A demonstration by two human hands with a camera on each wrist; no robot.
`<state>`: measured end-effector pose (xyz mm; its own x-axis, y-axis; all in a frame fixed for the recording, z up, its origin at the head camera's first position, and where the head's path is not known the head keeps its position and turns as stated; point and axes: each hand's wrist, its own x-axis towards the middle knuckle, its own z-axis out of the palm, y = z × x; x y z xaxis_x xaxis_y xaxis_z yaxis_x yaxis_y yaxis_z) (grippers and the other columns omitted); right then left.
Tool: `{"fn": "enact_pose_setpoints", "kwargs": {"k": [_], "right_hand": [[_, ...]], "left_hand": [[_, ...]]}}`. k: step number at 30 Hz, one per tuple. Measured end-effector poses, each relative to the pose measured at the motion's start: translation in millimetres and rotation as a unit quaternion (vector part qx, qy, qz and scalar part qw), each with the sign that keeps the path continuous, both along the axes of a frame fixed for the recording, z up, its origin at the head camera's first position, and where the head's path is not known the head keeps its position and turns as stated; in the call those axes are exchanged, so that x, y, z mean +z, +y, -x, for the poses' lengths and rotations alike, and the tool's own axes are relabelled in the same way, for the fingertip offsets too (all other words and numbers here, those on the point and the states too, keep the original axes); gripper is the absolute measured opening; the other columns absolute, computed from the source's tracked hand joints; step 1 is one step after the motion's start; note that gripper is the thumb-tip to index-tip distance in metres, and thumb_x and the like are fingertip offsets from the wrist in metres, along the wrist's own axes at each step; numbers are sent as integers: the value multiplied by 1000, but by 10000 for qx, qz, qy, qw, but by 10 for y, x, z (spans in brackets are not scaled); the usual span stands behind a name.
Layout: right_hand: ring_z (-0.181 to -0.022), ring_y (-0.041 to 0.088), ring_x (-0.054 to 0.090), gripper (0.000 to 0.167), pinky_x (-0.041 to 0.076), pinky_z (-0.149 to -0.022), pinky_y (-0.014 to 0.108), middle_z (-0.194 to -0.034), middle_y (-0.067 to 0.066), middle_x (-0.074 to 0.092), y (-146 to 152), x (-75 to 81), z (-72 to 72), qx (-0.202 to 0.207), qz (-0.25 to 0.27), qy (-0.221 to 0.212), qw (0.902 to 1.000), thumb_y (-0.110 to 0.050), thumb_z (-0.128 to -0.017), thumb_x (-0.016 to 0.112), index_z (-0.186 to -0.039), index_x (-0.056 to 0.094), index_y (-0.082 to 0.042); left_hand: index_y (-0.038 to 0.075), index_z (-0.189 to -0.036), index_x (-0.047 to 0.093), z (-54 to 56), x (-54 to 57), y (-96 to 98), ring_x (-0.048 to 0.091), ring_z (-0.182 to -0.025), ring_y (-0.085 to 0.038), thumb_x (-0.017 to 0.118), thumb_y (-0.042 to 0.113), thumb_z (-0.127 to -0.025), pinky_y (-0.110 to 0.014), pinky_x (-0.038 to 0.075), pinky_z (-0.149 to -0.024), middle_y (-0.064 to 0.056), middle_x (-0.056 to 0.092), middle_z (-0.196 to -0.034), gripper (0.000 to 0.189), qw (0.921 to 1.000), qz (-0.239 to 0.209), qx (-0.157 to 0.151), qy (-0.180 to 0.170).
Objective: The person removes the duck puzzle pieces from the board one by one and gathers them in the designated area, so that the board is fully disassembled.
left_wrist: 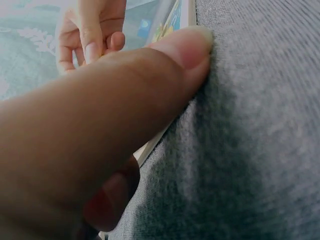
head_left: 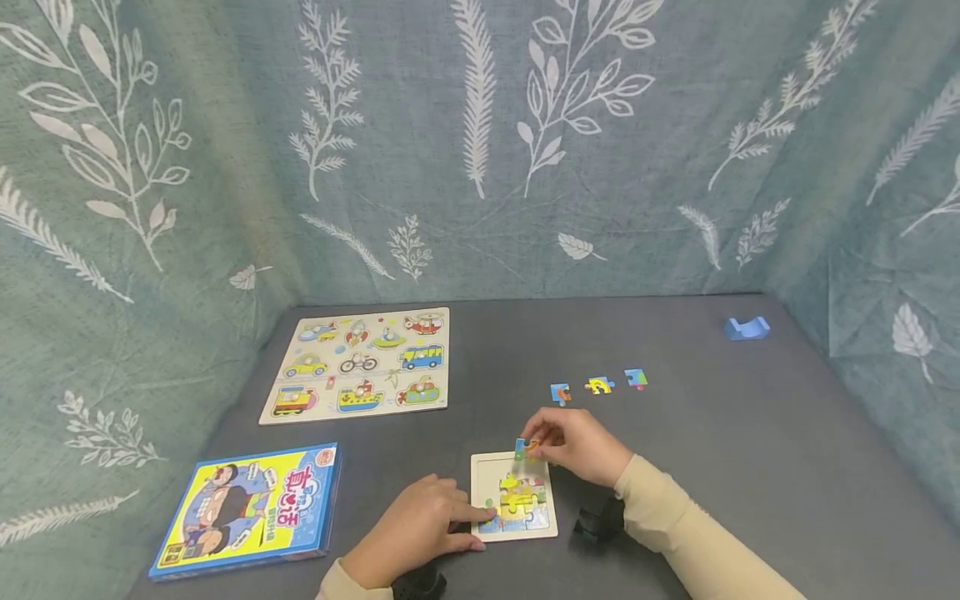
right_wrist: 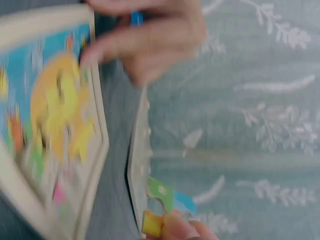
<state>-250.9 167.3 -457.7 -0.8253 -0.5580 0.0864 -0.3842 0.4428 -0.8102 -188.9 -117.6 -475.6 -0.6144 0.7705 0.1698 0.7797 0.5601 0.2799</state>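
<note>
A small square wooden jigsaw tray (head_left: 553, 510) lies on the table, its assembled yellow and blue pieces (head_left: 517, 500) covering the near and right parts. My right hand (head_left: 581, 446) pinches a jigsaw piece (head_left: 521, 450) over the tray's far edge. In the right wrist view this jigsaw piece (right_wrist: 161, 192) shows green, blue and yellow between thumb and fingers. My left hand (head_left: 423, 525) rests at the tray's left side, its index finger straight onto the lower left pieces. The left thumb (left_wrist: 185, 52) lies along the near edge of the tray, large in the left wrist view.
Three loose jigsaw pieces (head_left: 599, 385) lie beyond my right hand. A wooden vehicle puzzle board (head_left: 390, 375) is at the back left, with a blue and yellow box (head_left: 247, 508) in front of it. A blue curved holder (head_left: 747, 328) stands far right. Patterned cloth (head_left: 480, 233) surrounds the table.
</note>
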Motion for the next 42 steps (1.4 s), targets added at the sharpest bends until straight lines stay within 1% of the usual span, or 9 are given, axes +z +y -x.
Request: {"fn": "enact_pose_setpoints", "kwargs": {"k": [7, 12, 17, 26, 28, 31, 36, 39, 42], "right_hand": [[-69, 9, 62, 15, 54, -60, 26, -82, -2, 67, 264, -90, 207, -769, -316, -182, 9964, 3, -90, 80, -93, 69, -6], [-66, 7, 54, 17, 48, -59, 23, -75, -5, 62, 322, -119, 239, -767, -843, 40, 9935, -2, -88, 84, -86, 68, -9], [-68, 6, 54, 17, 49, -63, 25, -74, -7, 61, 352, -94, 235, -792, -1131, 335, 9899, -4, -84, 87, -83, 72, -9], [-76, 5, 56, 12, 53, -70, 26, -87, -8, 62, 323, -162, 237, -225, -1298, 783, 9882, -8, -84, 88, -91, 79, -11], [-78, 5, 58, 12, 56, -77, 28, -88, -8, 62, 283, -161, 213, -223, -1245, 1019, 9867, -9, -85, 88, -92, 79, -12], [-78, 7, 57, 15, 55, -76, 29, -92, -6, 60, 150, -130, 113, 18, -1211, 1212, 9852, -13, -87, 87, -101, 81, -13], [-88, 9, 52, 31, 51, -76, 23, -107, -4, 59, -206, -142, -152, 916, -1436, 1403, 9754, -22, -90, 85, -119, 80, -13], [-92, 7, 50, 31, 50, -78, 20, -110, -5, 59, -322, -184, -248, 1029, -1524, 1515, 9712, -22, -89, 86, -118, 81, -14], [-89, 5, 48, 28, 49, -75, 18, -107, -7, 60, -359, -214, -269, 964, -1379, 1485, 9745, -18, -86, 87, -114, 82, -15]], "left_hand": [[26, -118, 83, 21, 18, 9, 26, -64, 1, 87, 41, -85, -18, 26, -61, 18, 50, -65, 37, 9999, 116, 72, -88], [26, -120, 82, 11, 13, 9, 26, -64, 2, 86, 40, -86, -18, 26, -62, 19, 47, -65, 37, 9994, 127, 131, -283], [26, -119, 83, 4, 8, 6, 27, -65, 2, 86, 40, -85, -18, 27, -62, 19, 49, -66, 37, 9996, 41, 123, -233], [26, -120, 82, -1, 3, 15, 28, -64, 1, 86, 40, -86, -18, 27, -62, 19, 50, -66, 37, 9992, 106, 175, -343], [26, -120, 82, -1, -2, 15, 28, -64, 1, 86, 41, -86, -18, 27, -62, 19, 50, -66, 37, 9994, 116, 156, -292], [26, -119, 83, -5, -10, 5, 27, -64, 3, 86, 41, -85, -17, 27, -62, 19, 51, -66, 37, 9998, 106, 111, -154], [27, -116, 84, -7, -28, -22, 27, -63, 4, 85, 43, -84, -16, 27, -62, 19, 50, -65, 36, 9999, -5, -16, 138], [27, -117, 83, -4, -42, -28, 27, -63, 5, 85, 43, -84, -17, 25, -62, 18, 51, -66, 36, 9999, -20, -11, 124], [27, -118, 83, 0, -44, -21, 27, -63, 5, 85, 42, -85, -17, 24, -63, 18, 52, -67, 37, 9999, 51, 63, -72]]}}
